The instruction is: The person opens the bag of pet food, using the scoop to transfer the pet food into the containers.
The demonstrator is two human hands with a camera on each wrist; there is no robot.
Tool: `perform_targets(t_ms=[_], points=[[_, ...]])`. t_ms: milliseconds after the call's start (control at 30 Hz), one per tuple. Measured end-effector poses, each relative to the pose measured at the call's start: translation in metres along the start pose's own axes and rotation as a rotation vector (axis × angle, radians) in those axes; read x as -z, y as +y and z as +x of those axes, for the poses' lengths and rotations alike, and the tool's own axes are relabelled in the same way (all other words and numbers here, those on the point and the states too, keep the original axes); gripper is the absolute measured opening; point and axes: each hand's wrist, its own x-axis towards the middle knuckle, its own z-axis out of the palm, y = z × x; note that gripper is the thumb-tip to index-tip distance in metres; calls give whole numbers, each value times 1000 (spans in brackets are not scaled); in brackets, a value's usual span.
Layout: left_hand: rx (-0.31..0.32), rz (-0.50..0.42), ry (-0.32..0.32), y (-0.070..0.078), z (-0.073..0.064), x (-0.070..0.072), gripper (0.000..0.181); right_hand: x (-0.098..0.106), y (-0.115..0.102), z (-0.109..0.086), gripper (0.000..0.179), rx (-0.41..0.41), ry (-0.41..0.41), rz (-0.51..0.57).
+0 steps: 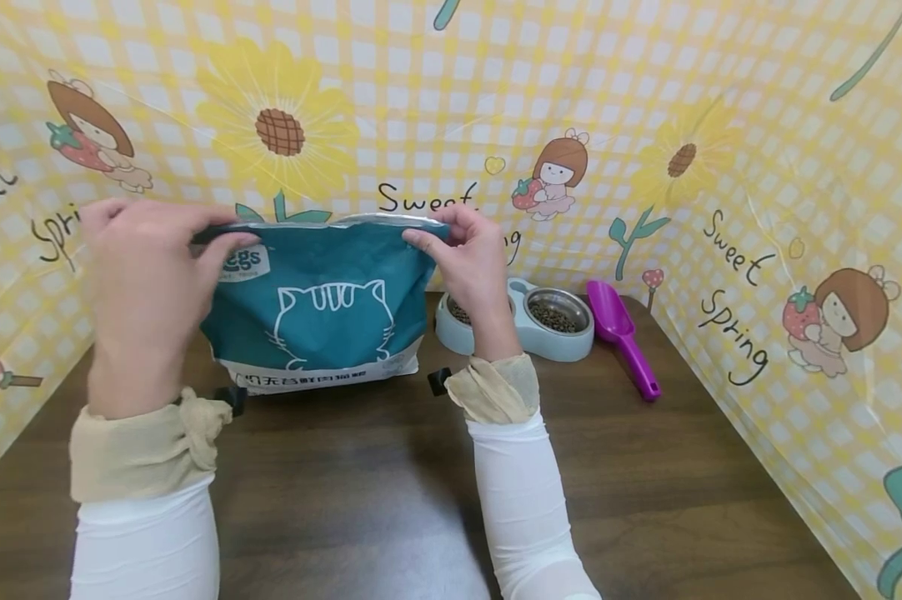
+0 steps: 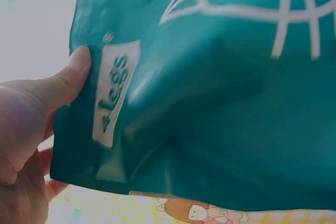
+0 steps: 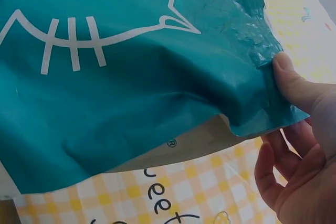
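Observation:
A teal pet food bag with a white cat outline is held up by its top edge, at the left of the head view. My left hand pinches its upper left corner, thumb in front beside the "4legs" label. The upper right corner is pinched by my right hand, its thumb on the front and its fingers behind. Along the top a silvery inner edge shows. In the right wrist view the back panel stands apart from the front at the rim. The bag's inside is hidden.
Behind my right wrist is a pale blue double feeder; its steel bowls hold brown kibble. A magenta scoop lies to its right on the brown wooden table. Yellow checked cloth encloses the back and sides.

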Motion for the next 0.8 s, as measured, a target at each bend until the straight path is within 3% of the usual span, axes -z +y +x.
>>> perform_targets(t_ms=[233, 433, 633, 700, 800], points=[[-26, -40, 67, -10, 1, -1, 27, -1, 3, 2, 20, 52, 42, 40], [89, -128, 43, -18, 0, 3, 29, -3, 4, 2, 20, 48, 57, 45], [111, -236, 47, -23, -1, 7, 23, -2, 5, 3, 20, 16, 40, 54], [177, -260, 33, -25, -2, 7, 26, -2, 5, 2, 20, 10, 36, 54], [337, -341, 7, -28, -1, 6, 31, -3, 5, 2, 21, 7, 40, 49]])
